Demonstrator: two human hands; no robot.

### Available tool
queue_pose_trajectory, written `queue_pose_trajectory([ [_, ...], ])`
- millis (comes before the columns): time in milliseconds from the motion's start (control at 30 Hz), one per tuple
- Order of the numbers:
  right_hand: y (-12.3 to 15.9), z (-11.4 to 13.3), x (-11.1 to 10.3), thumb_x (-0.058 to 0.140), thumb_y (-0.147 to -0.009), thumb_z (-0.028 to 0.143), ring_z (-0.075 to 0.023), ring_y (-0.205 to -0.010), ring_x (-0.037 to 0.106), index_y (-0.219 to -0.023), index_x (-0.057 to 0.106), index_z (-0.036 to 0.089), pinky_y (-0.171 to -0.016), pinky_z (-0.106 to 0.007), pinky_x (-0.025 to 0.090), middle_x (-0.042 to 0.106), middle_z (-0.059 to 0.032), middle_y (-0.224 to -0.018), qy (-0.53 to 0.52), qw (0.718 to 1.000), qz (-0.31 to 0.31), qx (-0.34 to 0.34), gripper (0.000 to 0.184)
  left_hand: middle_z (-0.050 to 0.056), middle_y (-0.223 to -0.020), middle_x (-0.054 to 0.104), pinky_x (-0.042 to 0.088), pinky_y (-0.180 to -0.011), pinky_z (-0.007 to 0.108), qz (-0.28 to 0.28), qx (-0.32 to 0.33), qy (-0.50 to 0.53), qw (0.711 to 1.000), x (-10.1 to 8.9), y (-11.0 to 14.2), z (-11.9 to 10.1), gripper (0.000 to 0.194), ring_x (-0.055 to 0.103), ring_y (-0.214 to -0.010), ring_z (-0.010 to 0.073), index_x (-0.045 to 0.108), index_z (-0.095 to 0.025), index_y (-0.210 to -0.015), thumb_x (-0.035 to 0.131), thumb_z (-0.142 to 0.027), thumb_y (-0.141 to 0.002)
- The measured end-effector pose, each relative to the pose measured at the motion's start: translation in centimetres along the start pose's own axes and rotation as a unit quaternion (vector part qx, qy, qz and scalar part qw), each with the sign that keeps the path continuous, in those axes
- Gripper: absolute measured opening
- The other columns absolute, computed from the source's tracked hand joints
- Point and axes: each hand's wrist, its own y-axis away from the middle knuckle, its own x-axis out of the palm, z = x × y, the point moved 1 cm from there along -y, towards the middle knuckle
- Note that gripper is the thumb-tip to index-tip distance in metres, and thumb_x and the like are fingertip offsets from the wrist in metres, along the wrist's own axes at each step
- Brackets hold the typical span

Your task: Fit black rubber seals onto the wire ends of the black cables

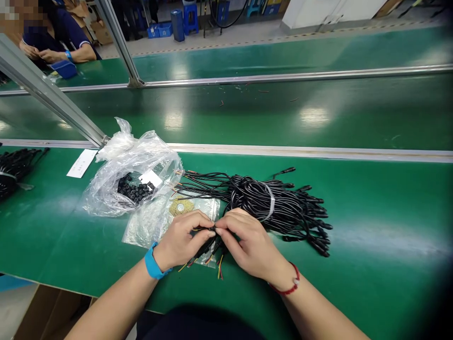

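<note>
My left hand, with a blue wristband, is closed in a pinch on a black cable, of which only a short bit shows between the fingertips. My right hand, wearing a red bracelet, pinches the same spot, its fingertips almost touching the left ones. Below them, black cable ends with bare yellow and red wires stick out toward me. Just beyond my right hand lies a bundle of black cables, bound by a pale tie, with connectors at the right and stripped wire ends at the left.
A clear plastic bag holds many small black parts. Beside it lies a flat clear bag with a yellowish ring-shaped piece. Another cable bundle, a white label and a metal post stand left. Across, a person works.
</note>
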Motion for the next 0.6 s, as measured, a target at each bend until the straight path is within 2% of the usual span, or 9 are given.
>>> queue_pose_trajectory([
  [133, 0.0, -0.2, 0.2, 0.044, -0.090, 0.014, -0.0132, -0.065, 0.048, -0.083, 0.056, 0.017, -0.065, -0.028, 0.038, 0.057, -0.0010, -0.069, 0.023, 1.000, -0.013, -0.004, 0.014, 0.003, -0.079, 0.062, 0.044, -0.067, 0.026, 0.003, -0.001, -0.038, 0.999, -0.2, 0.0, -0.3, 0.004, 0.057, -0.074, 0.0138, 0.058, -0.016, -0.087, 0.057, -0.015, -0.083],
  [267, 0.0, -0.4, 0.6, 0.046, -0.090, 0.014, -0.0134, -0.069, 0.052, -0.090, 0.057, 0.017, -0.071, -0.029, 0.041, 0.061, -0.0016, -0.074, 0.043, 0.998, -0.032, -0.033, 0.011, 0.004, -0.084, 0.061, 0.045, -0.068, 0.026, 0.021, -0.023, -0.068, 0.997, -1.2, 0.1, -0.6, 0.018, 0.056, -0.076, 0.0147, 0.054, -0.016, -0.098, 0.061, -0.021, -0.082],
  [367, 0.1, -0.4, 0.5, 0.047, -0.090, 0.013, -0.0136, -0.069, 0.053, -0.092, 0.057, 0.017, -0.073, -0.030, 0.041, 0.063, -0.0022, -0.076, 0.051, 0.997, -0.034, -0.053, 0.011, 0.003, -0.081, 0.061, 0.043, -0.066, 0.026, 0.038, -0.029, -0.097, 0.994, -1.6, 0.2, -1.1, 0.008, 0.055, -0.073, 0.0146, 0.056, -0.016, -0.090, 0.057, -0.023, -0.085],
  [433, 0.2, -0.3, 0.0, 0.046, -0.091, 0.014, -0.0142, -0.070, 0.053, -0.091, 0.058, 0.017, -0.074, -0.031, 0.041, 0.063, -0.0026, -0.076, 0.054, 0.997, -0.002, -0.057, 0.012, 0.004, -0.080, 0.062, 0.043, -0.067, 0.027, 0.051, -0.016, -0.113, 0.992, -1.5, 0.5, -1.5, 0.006, 0.056, -0.074, 0.0151, 0.057, -0.016, -0.087, 0.054, -0.020, -0.086],
  [567, 0.0, 0.7, -1.4, 0.046, -0.090, 0.015, -0.0156, -0.076, 0.052, -0.086, 0.060, 0.019, -0.078, -0.032, 0.040, 0.061, -0.0021, -0.078, 0.075, 0.986, 0.144, -0.044, 0.015, 0.003, -0.078, 0.062, 0.044, -0.067, 0.028, 0.097, -0.021, -0.152, 0.983, -0.1, 2.0, -1.6, 0.003, 0.057, -0.074, 0.0163, 0.057, -0.016, -0.084, 0.054, -0.017, -0.085],
  [600, -0.2, 1.0, -1.5, 0.046, -0.090, 0.015, -0.0160, -0.079, 0.052, -0.087, 0.060, 0.019, -0.079, -0.032, 0.040, 0.061, -0.0024, -0.080, 0.087, 0.982, 0.162, -0.042, 0.015, 0.003, -0.078, 0.062, 0.044, -0.067, 0.028, 0.109, -0.034, -0.165, 0.980, 0.4, 2.5, -1.4, 0.003, 0.057, -0.073, 0.0167, 0.057, -0.016, -0.084, 0.054, -0.017, -0.085],
])
